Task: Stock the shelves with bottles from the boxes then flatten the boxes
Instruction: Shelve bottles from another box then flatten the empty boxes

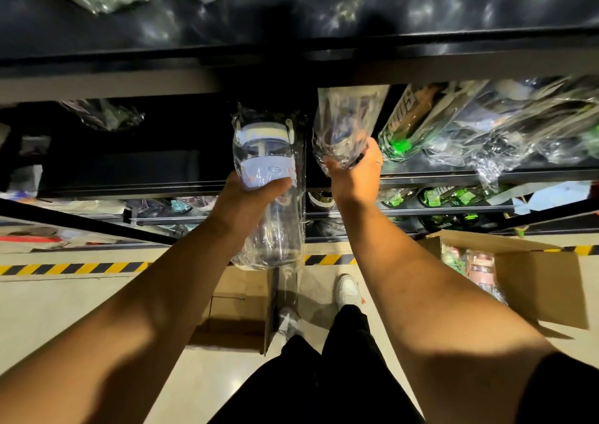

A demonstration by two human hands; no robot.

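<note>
Our left hand (246,200) curls round a film-bagged clear plastic bottle with a lilac lid (265,164), our right hand (355,172) clamps a second film-bagged clear bottle (346,119) — both at the dark metal shelf (129,187). Likely light, stiff, slippery — we'd grip bodies, not film.

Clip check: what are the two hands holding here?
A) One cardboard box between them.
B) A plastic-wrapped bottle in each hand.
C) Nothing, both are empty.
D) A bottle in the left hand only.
B: the left hand grips a clear wrapped bottle with a pale lid, and the right hand grips a second wrapped bottle up at the shelf.
</note>
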